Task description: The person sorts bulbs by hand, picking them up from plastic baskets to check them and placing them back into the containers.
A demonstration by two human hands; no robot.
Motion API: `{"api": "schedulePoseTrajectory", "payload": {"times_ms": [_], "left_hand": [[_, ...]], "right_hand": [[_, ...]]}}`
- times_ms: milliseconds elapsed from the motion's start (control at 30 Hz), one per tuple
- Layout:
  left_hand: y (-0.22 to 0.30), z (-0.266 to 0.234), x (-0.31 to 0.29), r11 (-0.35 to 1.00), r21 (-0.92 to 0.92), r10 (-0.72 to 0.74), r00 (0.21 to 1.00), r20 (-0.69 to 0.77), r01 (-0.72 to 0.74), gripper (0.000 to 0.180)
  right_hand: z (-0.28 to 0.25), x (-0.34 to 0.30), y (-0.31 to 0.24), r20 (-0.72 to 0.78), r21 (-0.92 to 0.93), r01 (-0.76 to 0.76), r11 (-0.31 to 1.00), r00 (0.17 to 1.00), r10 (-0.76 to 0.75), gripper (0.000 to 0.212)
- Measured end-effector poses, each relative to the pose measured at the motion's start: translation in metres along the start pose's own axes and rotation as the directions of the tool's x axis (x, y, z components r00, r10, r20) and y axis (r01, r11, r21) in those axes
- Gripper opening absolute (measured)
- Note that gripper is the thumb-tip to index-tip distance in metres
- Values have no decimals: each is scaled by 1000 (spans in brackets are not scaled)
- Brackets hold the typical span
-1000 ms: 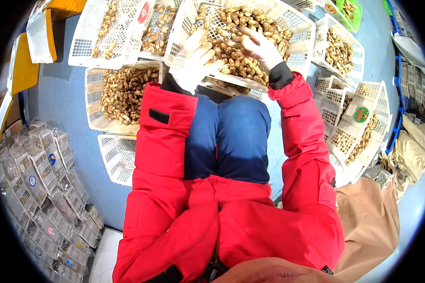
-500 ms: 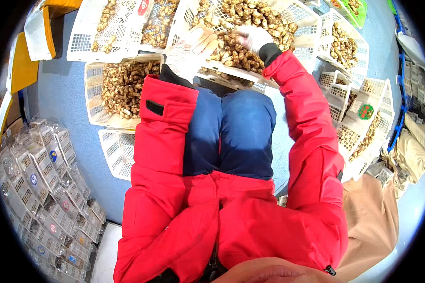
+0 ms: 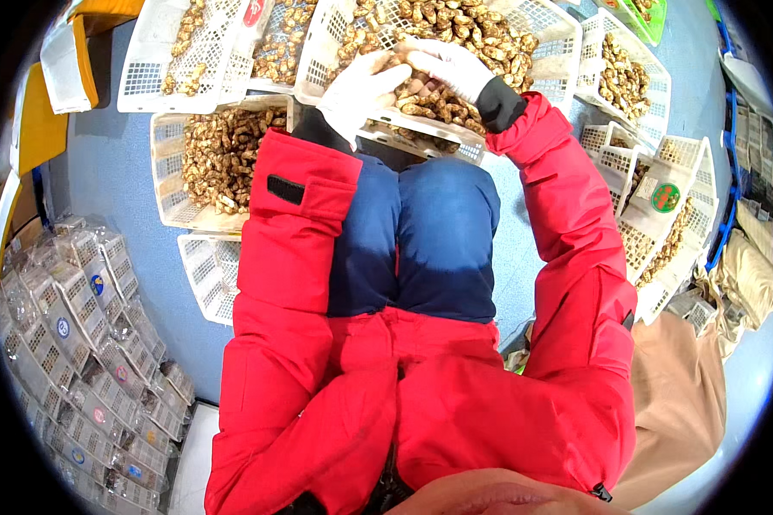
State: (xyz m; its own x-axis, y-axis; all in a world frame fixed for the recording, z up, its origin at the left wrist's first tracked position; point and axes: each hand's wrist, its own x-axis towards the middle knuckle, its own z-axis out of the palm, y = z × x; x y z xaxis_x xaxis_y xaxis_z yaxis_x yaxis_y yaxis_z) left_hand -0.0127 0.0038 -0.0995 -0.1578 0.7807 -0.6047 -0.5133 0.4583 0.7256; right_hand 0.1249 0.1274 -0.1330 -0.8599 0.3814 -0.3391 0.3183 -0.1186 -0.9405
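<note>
Both my hands wear thin whitish gloves and meet above a large white lattice crate [image 3: 555,43] heaped with knobbly brown-and-cream pieces [image 3: 481,39], whose exact kind I cannot tell. My left hand [image 3: 356,93] is over the crate's near left part, thumb and fingers curled closed towards the right. My right hand [image 3: 453,69] comes from the other side, its fingers pressed together and almost touching the left fingertips. Whatever sits between the fingers is hidden or too small to name. Below the hands, the pile lies close to the crate's near rim [image 3: 438,129].
Left of my knees stands another white crate [image 3: 170,184] of the same pieces, with a white basket [image 3: 206,270] below it. More white crates [image 3: 648,73] stand at the right, near a green basket [image 3: 653,26]. Stacked, plastic-wrapped baskets [image 3: 77,343] fill the lower left.
My right hand has lifted out of the pile and moved slightly left to meet my left hand. The left hand's fingers have curled inward.
</note>
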Motion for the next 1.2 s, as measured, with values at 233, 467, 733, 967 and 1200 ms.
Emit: {"api": "schedulePoseTrajectory", "payload": {"times_ms": [233, 467, 733, 967, 1200], "left_hand": [[1, -13, 1, 934, -358, 57, 990, 129, -7, 26], [-4, -21, 0, 897, -443, 67, 992, 104, -14, 26], [23, -2, -22, 798, -592, 246, 958, 145, -115, 37], [3, -6, 8, 785, -613, 170, 983, 73, -90, 35], [7, 3, -5, 835, -519, -148, 983, 107, 182, 38]], "right_hand": [[6, 44, 68, 110, -900, 62, 432, 990, 88, 25], [29, 41, 66, 183, -923, 101, 371, 964, 193, 18], [16, 37, 61, 232, -935, 107, 338, 906, 354, 22], [-31, 3, 84, -245, -68, -36, 997, 969, 19, 27], [10, -33, -2, -441, 620, 295, 727, 898, 12, 35]]}}
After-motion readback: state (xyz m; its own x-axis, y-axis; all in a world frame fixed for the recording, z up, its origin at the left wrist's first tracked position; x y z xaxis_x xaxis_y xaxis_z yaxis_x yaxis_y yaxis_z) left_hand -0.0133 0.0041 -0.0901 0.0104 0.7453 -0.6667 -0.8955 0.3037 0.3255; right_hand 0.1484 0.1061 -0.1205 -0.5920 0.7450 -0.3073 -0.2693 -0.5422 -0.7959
